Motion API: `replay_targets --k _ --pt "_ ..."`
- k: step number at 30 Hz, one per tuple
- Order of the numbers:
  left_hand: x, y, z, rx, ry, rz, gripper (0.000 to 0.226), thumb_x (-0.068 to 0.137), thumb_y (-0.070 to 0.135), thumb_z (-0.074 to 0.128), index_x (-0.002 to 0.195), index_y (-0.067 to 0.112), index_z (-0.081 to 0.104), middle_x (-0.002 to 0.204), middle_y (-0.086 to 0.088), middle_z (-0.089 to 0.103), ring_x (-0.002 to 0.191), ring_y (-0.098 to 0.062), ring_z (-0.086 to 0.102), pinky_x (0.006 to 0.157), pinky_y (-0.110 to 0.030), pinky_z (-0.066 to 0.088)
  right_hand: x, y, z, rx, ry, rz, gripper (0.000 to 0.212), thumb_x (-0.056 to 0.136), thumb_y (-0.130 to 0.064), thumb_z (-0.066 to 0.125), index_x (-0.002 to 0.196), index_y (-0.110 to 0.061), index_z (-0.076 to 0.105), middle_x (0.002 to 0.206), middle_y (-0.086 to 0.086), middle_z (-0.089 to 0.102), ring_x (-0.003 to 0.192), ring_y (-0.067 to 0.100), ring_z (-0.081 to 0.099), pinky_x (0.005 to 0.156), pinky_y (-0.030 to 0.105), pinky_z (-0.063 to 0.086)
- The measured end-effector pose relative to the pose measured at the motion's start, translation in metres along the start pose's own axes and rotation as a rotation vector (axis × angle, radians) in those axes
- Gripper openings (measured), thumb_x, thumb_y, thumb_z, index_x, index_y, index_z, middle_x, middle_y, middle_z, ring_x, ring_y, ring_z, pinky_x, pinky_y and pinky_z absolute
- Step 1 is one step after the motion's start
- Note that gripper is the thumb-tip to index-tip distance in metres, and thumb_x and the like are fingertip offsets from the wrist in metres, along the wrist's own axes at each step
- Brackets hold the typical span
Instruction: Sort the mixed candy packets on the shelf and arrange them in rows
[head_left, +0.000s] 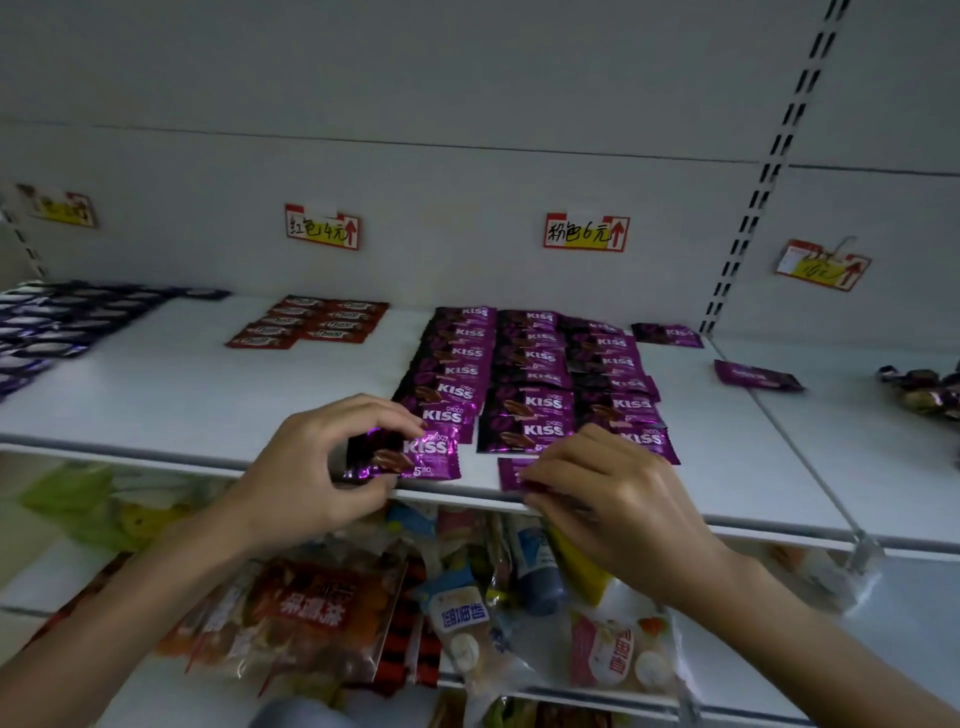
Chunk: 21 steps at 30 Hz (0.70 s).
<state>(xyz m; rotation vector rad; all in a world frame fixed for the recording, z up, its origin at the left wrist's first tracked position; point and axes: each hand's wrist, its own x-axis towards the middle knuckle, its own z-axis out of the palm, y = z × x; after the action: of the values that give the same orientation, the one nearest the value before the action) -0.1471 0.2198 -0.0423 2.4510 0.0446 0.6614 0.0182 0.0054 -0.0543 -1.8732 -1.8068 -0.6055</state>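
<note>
The step in hand is extending the purple rows at the front edge of the shelf (208, 405). The left hand (311, 483) pinches a purple KISS packet (426, 457) by its left end, thumb below and fingertips above. The packet lies at the front end of the left purple row (457, 371), overlapping the packet behind it. The right hand (618, 499) curls its fingers over a second purple packet (511, 473) and appears to pinch it at the shelf's front edge, just in front of the middle purple row (535, 395).

Next, each packet probably needs squaring to its row and letting go. Two stray purple packets (667, 333) near the back right are still to be gathered. The red packets (311, 325) toward the back and the dark blue packets (57, 327) at the left edge already lie grouped.
</note>
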Motion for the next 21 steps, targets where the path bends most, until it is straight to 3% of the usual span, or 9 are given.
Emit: replay_targets --k 5,10,17,21 --pt "-0.001 -0.011 0.002 0.037 -0.011 -0.045 0.035 0.069 0.041 0.056 0.103 0.046 0.060 0.107 0.018 0.059 0.107 0.000 0.053 0.086 -0.017 0.047 -0.001 -0.004 0.000 0.056 -0.012 0.030 0.023 0.087 -0.029 0.054 0.094 -0.015 0.072 0.089 -0.004 0.067 0.080 0.011 0.059 0.063 0.029 0.053" --pt "0.003 -0.017 0.005 0.122 -0.023 0.057 0.028 0.073 0.037 0.054 0.099 0.042 0.062 0.106 0.027 0.062 0.108 0.003 0.049 0.090 -0.026 0.044 0.004 -0.002 0.004 0.078 -0.026 -0.007 0.021 0.087 -0.025 0.056 0.096 -0.015 0.072 0.092 -0.004 0.068 0.084 0.008 0.058 0.067 0.027 0.053" --pt "0.007 -0.018 0.005 0.117 -0.054 0.063 0.030 0.073 0.039 0.050 0.101 0.042 0.061 0.108 0.028 0.060 0.108 0.007 0.050 0.089 -0.018 0.042 0.014 0.004 0.004 0.057 0.099 -0.047 0.021 0.089 -0.017 0.053 0.096 -0.007 0.070 0.089 0.002 0.068 0.083 0.011 0.060 0.069 0.026 0.052" --pt "0.009 -0.018 0.004 0.116 -0.064 0.060 0.032 0.071 0.039 0.051 0.101 0.039 0.063 0.109 0.027 0.060 0.109 0.006 0.050 0.090 -0.018 0.043 0.027 0.009 -0.005 0.160 0.184 0.070 0.027 0.091 -0.013 0.047 0.113 -0.006 0.061 0.093 0.001 0.062 0.080 0.001 0.054 0.067 0.015 0.049"
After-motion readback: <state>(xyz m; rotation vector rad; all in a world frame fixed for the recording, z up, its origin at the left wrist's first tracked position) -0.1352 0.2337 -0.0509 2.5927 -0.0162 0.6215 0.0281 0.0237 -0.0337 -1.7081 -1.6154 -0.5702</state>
